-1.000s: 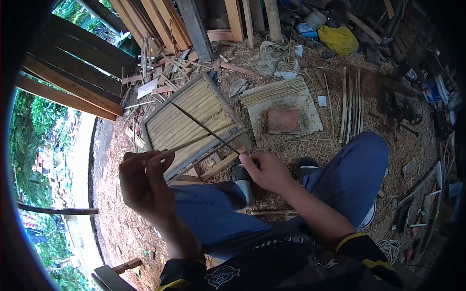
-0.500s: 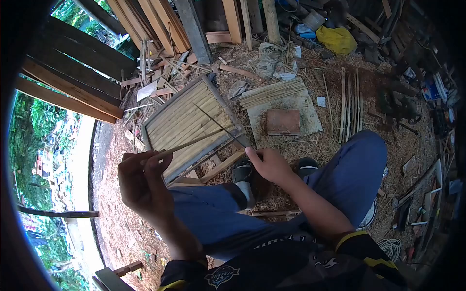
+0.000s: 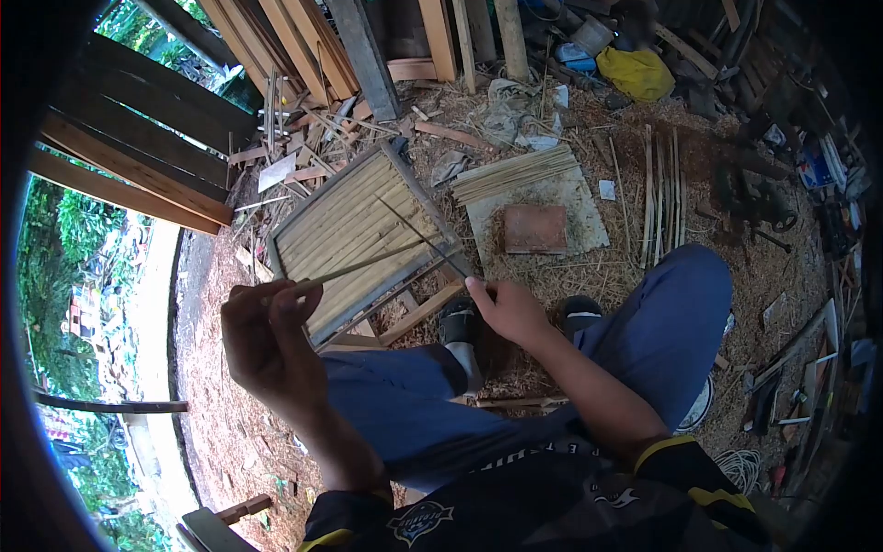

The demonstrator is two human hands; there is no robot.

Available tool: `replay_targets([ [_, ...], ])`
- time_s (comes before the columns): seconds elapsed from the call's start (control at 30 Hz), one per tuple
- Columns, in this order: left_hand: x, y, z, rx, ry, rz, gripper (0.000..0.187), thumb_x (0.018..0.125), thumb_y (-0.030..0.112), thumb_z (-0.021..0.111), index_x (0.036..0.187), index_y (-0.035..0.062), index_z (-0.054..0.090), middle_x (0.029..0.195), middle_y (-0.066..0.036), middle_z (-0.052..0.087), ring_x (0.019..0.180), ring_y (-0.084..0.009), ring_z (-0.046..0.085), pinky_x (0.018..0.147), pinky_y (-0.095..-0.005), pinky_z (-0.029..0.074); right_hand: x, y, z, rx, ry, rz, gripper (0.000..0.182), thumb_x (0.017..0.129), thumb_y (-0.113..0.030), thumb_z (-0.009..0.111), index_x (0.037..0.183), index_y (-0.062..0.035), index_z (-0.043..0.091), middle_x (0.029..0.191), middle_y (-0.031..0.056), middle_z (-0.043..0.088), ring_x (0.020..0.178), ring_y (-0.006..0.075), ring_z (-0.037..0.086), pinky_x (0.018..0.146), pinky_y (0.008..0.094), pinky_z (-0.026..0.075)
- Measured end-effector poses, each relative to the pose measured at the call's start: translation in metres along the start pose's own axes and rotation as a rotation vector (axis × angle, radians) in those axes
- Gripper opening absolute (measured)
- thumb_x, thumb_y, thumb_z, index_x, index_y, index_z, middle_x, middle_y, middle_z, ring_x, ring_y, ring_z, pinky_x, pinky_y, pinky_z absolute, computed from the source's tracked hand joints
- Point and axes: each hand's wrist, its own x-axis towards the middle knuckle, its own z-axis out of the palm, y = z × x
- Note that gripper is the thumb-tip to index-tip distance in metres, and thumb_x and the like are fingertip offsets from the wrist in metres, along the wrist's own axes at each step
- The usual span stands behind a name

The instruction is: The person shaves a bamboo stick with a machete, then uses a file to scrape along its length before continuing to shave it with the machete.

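My left hand (image 3: 274,336) is raised at the left, fingers pinched around one end of a thin bamboo strip (image 3: 363,264). The strip points right, away from my fingers. In my right hand (image 3: 511,314), closed in front of my knees, is a long, thin dark blade (image 3: 410,226) that slants up and left. Its handle is hidden in my fist. Blade and strip cross in this view near the strip's far end. Behind them, a wooden frame (image 3: 421,189) with pale bamboo slats leans at an angle above the floor.
A bundle of thin strips (image 3: 515,175) and a reddish block (image 3: 535,229) lie on a pale board (image 3: 589,221). More strips (image 3: 660,198) are to the right. Shavings cover the floor (image 3: 235,405). Planks (image 3: 276,46) stand at the back, near a yellow bag (image 3: 635,74).
The blade's tip has shifted slightly right along the strip. My left hand has moved a touch left, still pinching the strip.
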Motion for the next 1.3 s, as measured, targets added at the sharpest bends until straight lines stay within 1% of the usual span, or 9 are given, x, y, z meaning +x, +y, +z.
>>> replay_targets([
  [0.3, 0.006, -0.011, -0.001, 0.188, 0.003, 0.138, 0.006, 0.102, -0.001, 0.056, 0.101, -0.007, 0.056, 0.097, -0.012, 0.06, 0.086, -0.0175, 0.067, 0.075, -0.0321, 0.067, 0.019, 0.013, 0.013, -0.001, 0.023, 0.119, 0.077, 0.1, -0.066, 0.044, 0.078, 0.0031, 0.07, 0.066, 0.0188, 0.065, 0.067, 0.0356, 0.069, 0.067, 0.0473, 0.052],
  [0.4, 0.006, -0.009, 0.004, 0.063, 0.052, 0.067, 0.005, 0.1, -0.002, 0.058, 0.102, -0.0069, 0.056, 0.097, -0.011, 0.06, 0.086, -0.0149, 0.066, 0.076, -0.031, 0.067, 0.009, -0.007, -0.001, 0.062, -0.075, 0.1, 0.08, 0.099, -0.069, 0.041, 0.091, 0.0033, 0.075, 0.089, 0.0289, 0.071, 0.092, 0.0462, 0.07, 0.083, 0.0524, 0.054],
  [0.5, 0.004, -0.004, 0.009, 0.011, 0.092, 0.02, 0.009, 0.104, 0.003, 0.054, 0.101, -0.0056, 0.055, 0.094, -0.01, 0.059, 0.084, -0.0158, 0.068, 0.074, -0.0305, 0.067, -0.01, -0.036, -0.008, 0.103, -0.051, -0.06, 0.077, 0.101, -0.066, 0.041, 0.088, 0.002, 0.074, 0.079, 0.0263, 0.069, 0.082, 0.0444, 0.07, 0.077, 0.0522, 0.053],
  [0.6, 0.003, -0.005, 0.009, 0.021, 0.099, 0.035, 0.008, 0.104, 0.002, 0.053, 0.101, -0.0053, 0.054, 0.094, -0.01, 0.059, 0.082, -0.015, 0.068, 0.072, -0.0294, 0.067, -0.041, -0.075, -0.023, 0.223, -0.112, -0.297, 0.064, 0.105, -0.054, 0.047, 0.083, 0.0022, 0.069, 0.061, 0.0139, 0.059, 0.054, 0.0262, 0.056, 0.06, 0.042, 0.045],
  [0.7, -0.002, -0.004, 0.012, 0.032, 0.107, 0.037, 0.004, 0.101, -0.001, 0.057, 0.1, -0.0045, 0.055, 0.091, -0.01, 0.061, 0.083, -0.014, 0.065, 0.073, -0.0275, 0.063, -0.078, -0.109, -0.043, 0.269, -0.154, -0.471, 0.059, 0.106, -0.05, 0.049, 0.087, 0.0019, 0.07, 0.062, 0.0147, 0.058, 0.056, 0.0238, 0.054, 0.061, 0.0402, 0.045],
  [0.87, -0.003, 0.001, 0.013, 0.041, 0.109, 0.05, 0.006, 0.096, -0.004, 0.065, 0.097, -0.0013, 0.06, 0.079, -0.007, 0.066, 0.086, -0.0123, 0.057, 0.079, -0.0235, 0.049, -0.031, -0.052, -0.018, 0.166, -0.046, -0.221, 0.056, 0.105, -0.049, 0.051, 0.09, 0.0019, 0.07, 0.063, 0.0168, 0.059, 0.056, 0.0249, 0.055, 0.06, 0.0407, 0.046],
  [1.1, -0.003, 0.004, 0.019, -0.002, 0.072, 0.055, 0.007, 0.102, -0.001, 0.057, 0.099, -0.0036, 0.051, 0.092, -0.009, 0.056, 0.081, -0.0127, 0.066, 0.069, -0.0275, 0.068, -0.07, -0.089, -0.046, 0.24, -0.171, -0.417, 0.063, 0.104, -0.055, 0.047, 0.094, 0.001, 0.074, 0.073, 0.0217, 0.067, 0.073, 0.0384, 0.069, 0.069, 0.0435, 0.052],
  [1.2, -0.001, -0.001, 0.014, 0.139, 0.026, 0.133, 0.006, 0.102, -0.001, 0.056, 0.099, -0.0041, 0.051, 0.093, -0.01, 0.056, 0.082, -0.0125, 0.065, 0.07, -0.0283, 0.068, -0.038, -0.058, -0.026, 0.148, -0.075, -0.248, 0.059, 0.104, -0.051, 0.05, 0.089, 0.0013, 0.072, 0.068, 0.0189, 0.065, 0.064, 0.0316, 0.065, 0.065, 0.042, 0.049],
  [1.3, -0.006, -0.003, 0.014, -0.021, -0.016, 0.149, 0.006, 0.097, -0.009, 0.059, 0.099, -0.0059, 0.055, 0.095, -0.013, 0.058, 0.085, -0.0159, 0.065, 0.07, -0.0265, 0.064, -0.029, -0.046, -0.032, 0.108, -0.064, -0.207, 0.054, 0.105, -0.045, 0.054, 0.084, 0.002, 0.069, 0.064, 0.0156, 0.061, 0.056, 0.0218, 0.055, 0.059, 0.039, 0.046],
])
